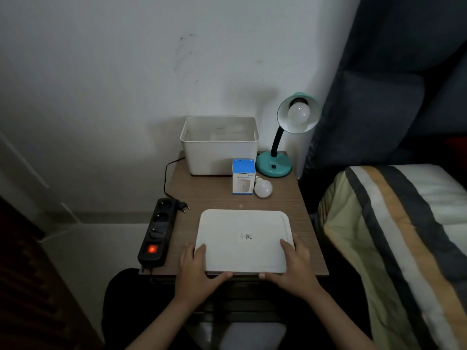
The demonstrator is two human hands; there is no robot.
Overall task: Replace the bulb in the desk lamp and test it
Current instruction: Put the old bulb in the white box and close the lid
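Note:
A teal desk lamp (274, 166) stands at the table's far right corner, its shade tilted toward me with a white bulb (299, 113) in the socket, unlit. A loose white bulb (263, 188) lies on the table beside a blue and white box (243, 176). A flat white lid (243, 239) lies at the table's near edge. My left hand (197, 271) grips its near left corner and my right hand (294, 267) grips its near right corner, thumbs along the front edge. The lamp's black plug (182, 205) lies unplugged next to the power strip.
A white open bin (219, 157) stands at the back of the small wooden table (214, 195). A black power strip (157, 232) with a glowing red switch lies along the left edge. A bed with a striped blanket (394, 236) is on the right; wall behind.

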